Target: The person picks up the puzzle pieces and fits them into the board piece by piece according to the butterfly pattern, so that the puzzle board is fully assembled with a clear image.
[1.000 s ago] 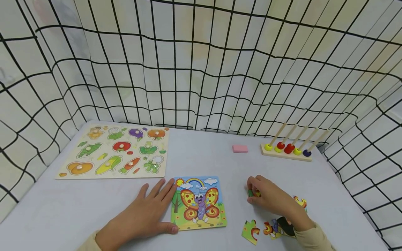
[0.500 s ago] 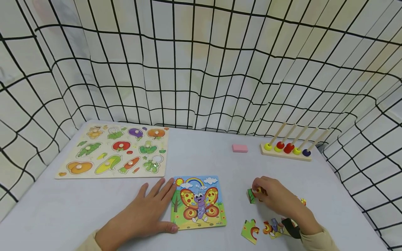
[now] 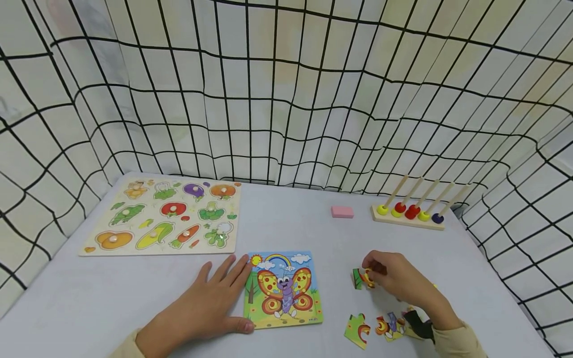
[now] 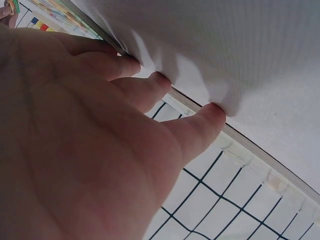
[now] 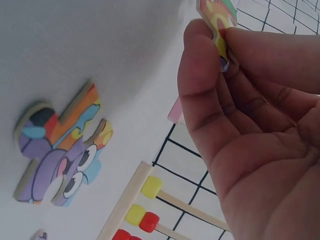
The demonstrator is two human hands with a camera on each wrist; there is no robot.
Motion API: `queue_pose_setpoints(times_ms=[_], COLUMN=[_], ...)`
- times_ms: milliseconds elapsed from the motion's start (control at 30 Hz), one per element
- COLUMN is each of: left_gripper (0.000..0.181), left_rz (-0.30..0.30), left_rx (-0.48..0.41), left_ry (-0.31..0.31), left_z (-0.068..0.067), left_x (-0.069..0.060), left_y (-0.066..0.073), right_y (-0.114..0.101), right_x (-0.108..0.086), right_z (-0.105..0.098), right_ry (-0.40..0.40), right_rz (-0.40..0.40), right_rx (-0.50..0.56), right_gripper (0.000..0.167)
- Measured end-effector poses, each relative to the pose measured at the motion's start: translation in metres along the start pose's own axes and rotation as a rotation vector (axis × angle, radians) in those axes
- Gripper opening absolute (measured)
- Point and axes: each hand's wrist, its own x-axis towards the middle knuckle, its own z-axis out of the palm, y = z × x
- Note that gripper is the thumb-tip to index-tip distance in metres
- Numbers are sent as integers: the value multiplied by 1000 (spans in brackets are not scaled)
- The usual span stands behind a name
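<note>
My left hand (image 3: 210,303) lies with fingers spread on the white table, its fingertips and thumb at the left edge of a square butterfly picture board (image 3: 264,320). In the left wrist view, the same hand (image 4: 95,130) has its fingers extended onto the cloth. Right of the board, my right hand (image 3: 396,278) pinches a green, red and yellow jigsaw puzzle piece (image 3: 357,279) between thumb and index finger; the right wrist view shows this puzzle piece (image 5: 218,17) closer. A green puzzle piece (image 3: 355,329) and a butterfly-body piece (image 3: 391,325) lie nearer me. My right wrist partly hides other pieces.
A vegetable peg puzzle board (image 3: 152,217) lies at the back left. Behind my right hand are a pink block (image 3: 342,212) and a wooden bead rack (image 3: 407,219) with upright pegs. Black netting (image 3: 277,94) over white cloth walls the table's back and sides.
My right hand has moved slightly to the right with the puzzle piece, of which more now shows past the fingers. The left hand and the butterfly board stay put.
</note>
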Motion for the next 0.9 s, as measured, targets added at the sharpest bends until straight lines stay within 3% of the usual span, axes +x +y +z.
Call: queue_pose_setpoints(times_ms=[600,900], left_gripper=[124,124], left_rz=[-4,-6], left_rx=[14,12], left_ry=[3,-3], left_z=[1,0], left_x=[2,1], left_y=[0,0], right_y=[-7,-16], right_x=[17,30], right_z=[3,10], right_ry=[-22,-33], right_rz=[-26,-79], right_rx=[113,88], right_gripper=[9,9])
